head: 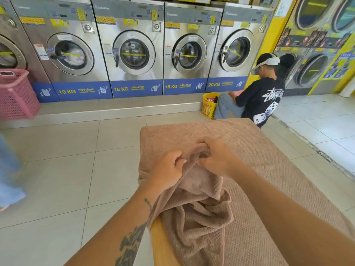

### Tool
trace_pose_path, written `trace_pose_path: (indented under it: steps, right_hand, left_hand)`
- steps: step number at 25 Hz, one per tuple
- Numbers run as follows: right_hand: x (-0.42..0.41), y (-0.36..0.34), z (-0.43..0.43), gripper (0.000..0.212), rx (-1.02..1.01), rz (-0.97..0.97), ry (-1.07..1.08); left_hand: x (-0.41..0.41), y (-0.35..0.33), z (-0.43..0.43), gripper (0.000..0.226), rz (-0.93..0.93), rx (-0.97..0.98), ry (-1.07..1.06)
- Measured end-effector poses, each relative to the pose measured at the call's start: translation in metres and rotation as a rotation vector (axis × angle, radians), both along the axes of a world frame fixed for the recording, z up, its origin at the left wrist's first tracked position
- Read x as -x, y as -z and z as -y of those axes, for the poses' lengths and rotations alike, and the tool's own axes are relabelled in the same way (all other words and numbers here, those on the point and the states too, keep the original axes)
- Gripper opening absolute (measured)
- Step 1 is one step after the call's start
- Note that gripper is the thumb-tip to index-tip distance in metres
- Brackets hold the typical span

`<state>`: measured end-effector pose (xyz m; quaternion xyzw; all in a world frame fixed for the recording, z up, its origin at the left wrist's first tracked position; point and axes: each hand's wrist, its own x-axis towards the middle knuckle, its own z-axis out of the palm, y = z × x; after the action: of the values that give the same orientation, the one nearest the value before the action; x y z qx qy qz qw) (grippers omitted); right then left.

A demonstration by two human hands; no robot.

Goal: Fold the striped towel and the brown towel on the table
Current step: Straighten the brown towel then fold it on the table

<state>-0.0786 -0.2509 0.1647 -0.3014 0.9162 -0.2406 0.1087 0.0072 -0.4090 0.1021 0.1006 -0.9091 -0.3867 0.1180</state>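
Note:
A brown towel (259,154) lies spread over most of the wooden table (159,240), its near end bunched into a loose heap (197,214). My left hand (169,167) grips a raised fold of the towel at its left side. Close beside it, my right hand (217,156) pinches the same raised fold. The two hands nearly touch above the towel's middle. No striped towel is in view.
A row of steel washing machines (132,52) lines the far wall. A pink laundry basket (17,95) stands at the far left. A person in a black shirt (259,98) crouches beyond the table beside a yellow basket (209,105). Tiled floor surrounds the table.

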Motion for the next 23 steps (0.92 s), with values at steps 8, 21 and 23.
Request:
trace_pose_path:
  steps: [8, 21, 23]
  right_hand:
    - [0.030, -0.006, 0.041, 0.014, 0.283, 0.045, 0.188]
    - [0.084, -0.008, -0.047, 0.028, 0.363, 0.148, 0.347]
    - [0.082, -0.009, -0.072, 0.027, 0.384, 0.186, 0.393]
  left_hand:
    - [-0.029, 0.024, -0.009, 0.018, 0.052, -0.141, -0.111]
    - [-0.007, 0.030, 0.107, 0.019, 0.356, 0.164, -0.768]
    - [0.008, 0.015, 0.119, 0.022, 0.395, 0.057, -0.764]
